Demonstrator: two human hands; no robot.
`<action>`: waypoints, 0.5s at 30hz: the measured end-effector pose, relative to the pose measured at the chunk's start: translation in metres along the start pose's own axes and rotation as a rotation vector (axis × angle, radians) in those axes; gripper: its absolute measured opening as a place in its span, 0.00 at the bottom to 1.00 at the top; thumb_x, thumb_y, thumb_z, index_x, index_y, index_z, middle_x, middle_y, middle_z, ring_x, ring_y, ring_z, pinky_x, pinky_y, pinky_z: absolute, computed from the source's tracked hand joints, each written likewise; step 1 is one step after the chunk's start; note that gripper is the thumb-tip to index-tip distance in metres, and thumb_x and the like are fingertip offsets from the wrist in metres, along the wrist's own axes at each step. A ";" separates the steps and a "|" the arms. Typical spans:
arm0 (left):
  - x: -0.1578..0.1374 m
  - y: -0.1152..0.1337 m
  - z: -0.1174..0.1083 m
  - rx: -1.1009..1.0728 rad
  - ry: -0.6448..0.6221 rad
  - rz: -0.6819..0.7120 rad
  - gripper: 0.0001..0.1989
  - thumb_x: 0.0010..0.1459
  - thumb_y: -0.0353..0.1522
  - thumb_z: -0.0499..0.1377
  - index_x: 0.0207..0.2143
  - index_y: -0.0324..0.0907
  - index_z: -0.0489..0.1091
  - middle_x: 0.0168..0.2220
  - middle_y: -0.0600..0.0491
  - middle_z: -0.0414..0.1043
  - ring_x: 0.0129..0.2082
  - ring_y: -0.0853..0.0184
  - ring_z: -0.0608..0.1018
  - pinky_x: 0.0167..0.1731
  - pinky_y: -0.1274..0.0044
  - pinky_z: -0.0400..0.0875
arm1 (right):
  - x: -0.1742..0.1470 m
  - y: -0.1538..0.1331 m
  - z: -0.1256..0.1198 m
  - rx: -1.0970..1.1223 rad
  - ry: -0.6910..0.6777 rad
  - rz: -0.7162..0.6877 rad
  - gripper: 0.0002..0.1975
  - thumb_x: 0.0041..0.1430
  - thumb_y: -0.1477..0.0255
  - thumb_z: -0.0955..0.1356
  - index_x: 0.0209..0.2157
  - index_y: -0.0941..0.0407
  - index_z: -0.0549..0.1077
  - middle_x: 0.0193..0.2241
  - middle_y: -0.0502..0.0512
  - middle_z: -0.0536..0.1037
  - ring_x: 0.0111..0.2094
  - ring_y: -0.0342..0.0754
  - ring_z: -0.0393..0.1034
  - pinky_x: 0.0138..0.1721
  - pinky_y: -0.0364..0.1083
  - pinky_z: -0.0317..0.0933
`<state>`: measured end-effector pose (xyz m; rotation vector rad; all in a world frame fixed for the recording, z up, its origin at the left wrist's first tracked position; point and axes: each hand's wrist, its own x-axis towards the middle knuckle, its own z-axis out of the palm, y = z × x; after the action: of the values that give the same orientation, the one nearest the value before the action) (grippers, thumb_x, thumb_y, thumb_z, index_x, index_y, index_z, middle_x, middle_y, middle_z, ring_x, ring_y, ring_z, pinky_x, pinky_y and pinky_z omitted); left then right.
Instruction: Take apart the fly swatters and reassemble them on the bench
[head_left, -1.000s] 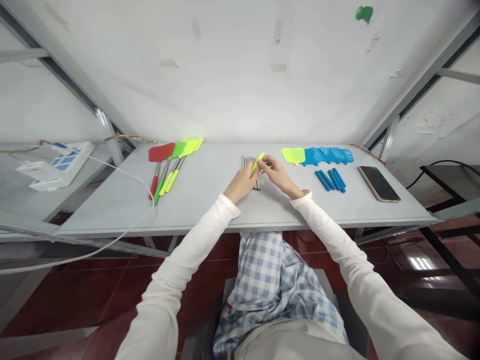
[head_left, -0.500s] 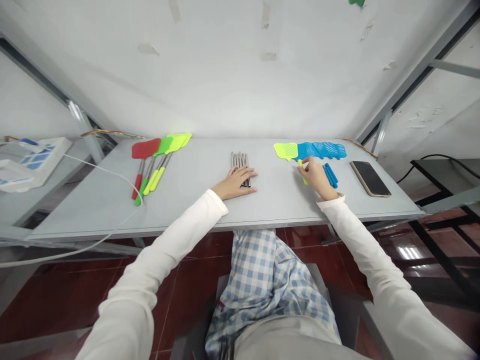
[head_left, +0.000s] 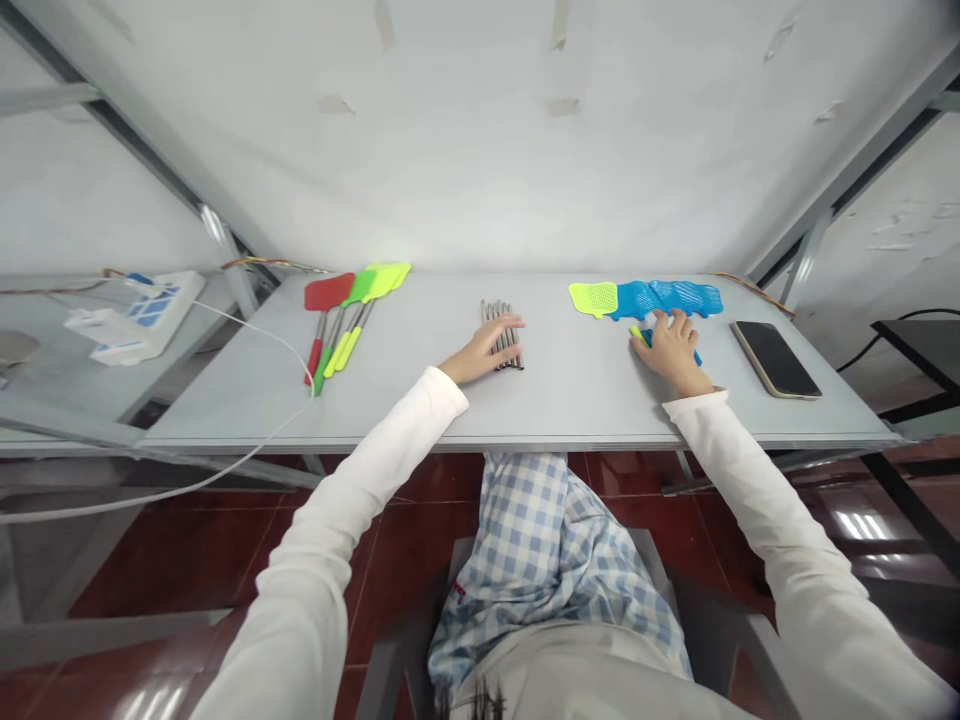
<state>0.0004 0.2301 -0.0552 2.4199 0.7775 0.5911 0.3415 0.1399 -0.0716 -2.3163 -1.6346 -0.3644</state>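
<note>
My left hand is over a row of several metal rods, its fingers apart and partly hiding them. My right hand lies palm down over a small group of handles, with its fingers spread. A yellow handle sticks out at the left of that hand, and a blue handle shows at its right; the rest is hidden below the palm. Behind it lie a yellow perforated fly swatter head and several overlapping blue swatter heads.
On the left of the grey table lie several whole fly swatters, with red, green and yellow heads. A phone rests at the right. A white cable crosses the left edge from a power strip.
My right hand has carried the yellow handle right to the blue handles, and its pinch has opened. My left hand stays by the rods, fingers slightly raised. The whole view has shifted.
</note>
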 end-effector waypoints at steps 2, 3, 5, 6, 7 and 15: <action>-0.008 -0.010 -0.015 0.084 0.158 -0.100 0.23 0.63 0.43 0.47 0.58 0.43 0.58 0.63 0.44 0.57 0.65 0.61 0.58 0.64 0.66 0.50 | 0.003 0.007 0.003 -0.003 -0.036 0.016 0.32 0.60 0.59 0.60 0.59 0.68 0.57 0.58 0.80 0.57 0.59 0.69 0.51 0.53 0.64 0.50; -0.014 -0.017 -0.024 0.171 0.250 -0.195 0.23 0.62 0.40 0.48 0.57 0.41 0.59 0.62 0.43 0.59 0.63 0.60 0.60 0.63 0.65 0.52 | 0.003 0.009 0.003 -0.012 -0.050 0.022 0.33 0.60 0.59 0.60 0.59 0.67 0.57 0.59 0.79 0.57 0.60 0.69 0.51 0.54 0.64 0.49; -0.030 -0.034 -0.042 0.389 0.441 -0.464 0.22 0.59 0.34 0.50 0.55 0.36 0.60 0.58 0.38 0.61 0.60 0.54 0.63 0.61 0.61 0.54 | 0.004 0.011 0.002 -0.040 -0.060 0.021 0.33 0.60 0.58 0.59 0.60 0.67 0.56 0.59 0.79 0.56 0.61 0.69 0.50 0.55 0.65 0.48; -0.038 -0.043 -0.050 0.491 0.532 -0.608 0.23 0.58 0.32 0.51 0.55 0.33 0.60 0.58 0.35 0.60 0.60 0.50 0.63 0.59 0.58 0.55 | 0.004 0.011 0.001 -0.056 -0.055 0.013 0.33 0.60 0.58 0.59 0.60 0.66 0.57 0.60 0.78 0.56 0.61 0.69 0.50 0.55 0.65 0.48; -0.048 -0.052 -0.057 0.571 0.614 -0.746 0.23 0.56 0.31 0.51 0.55 0.31 0.59 0.57 0.32 0.59 0.59 0.46 0.62 0.58 0.56 0.55 | 0.003 0.010 -0.001 -0.069 -0.042 0.001 0.32 0.60 0.59 0.59 0.59 0.66 0.57 0.60 0.78 0.56 0.61 0.69 0.50 0.55 0.66 0.48; -0.081 -0.081 -0.084 0.688 0.502 -0.979 0.22 0.57 0.33 0.51 0.50 0.27 0.62 0.53 0.29 0.62 0.57 0.46 0.65 0.55 0.60 0.60 | -0.016 -0.024 -0.014 0.082 0.031 -0.199 0.24 0.61 0.62 0.61 0.54 0.61 0.64 0.59 0.75 0.58 0.60 0.67 0.53 0.54 0.65 0.50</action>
<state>-0.1378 0.2649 -0.0584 1.9899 2.4851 0.5539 0.3127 0.1286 -0.0622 -2.0849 -1.8347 -0.3658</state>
